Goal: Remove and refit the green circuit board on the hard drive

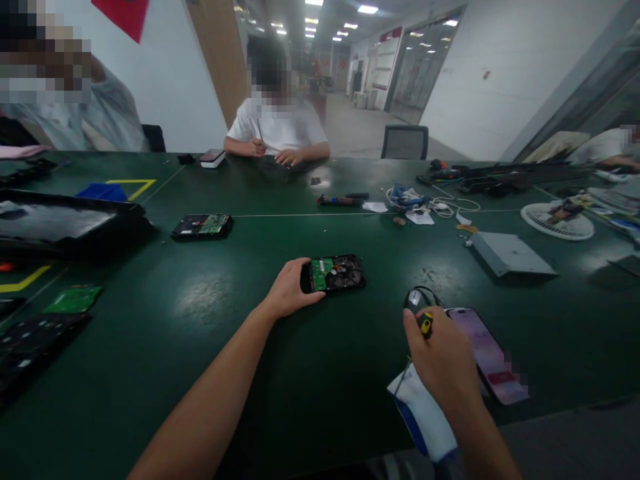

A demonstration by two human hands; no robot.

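Note:
My left hand (291, 290) grips the left end of a hard drive (345, 272), thumb along its near edge and fingers on the far side. The drive lies on the green table (280, 373), its green circuit board facing up. My right hand (445, 350) is closed around a screwdriver with a black and yellow handle (426, 325); its thin shaft points down toward me. Just beyond that hand lies a dark rounded object with a cord (416, 300), partly covered. A lit phone (493, 360) rests to the right, and a white and blue packet (425, 410) lies under the wrist.
Another hard drive (203, 227) sits further left. A black tray (70, 223) and circuit boards (75, 299) occupy the left side. On the right are a grey metal box (513, 253), a white round part (557, 221) and tangled cables (410, 198). A person (277, 127) sits opposite.

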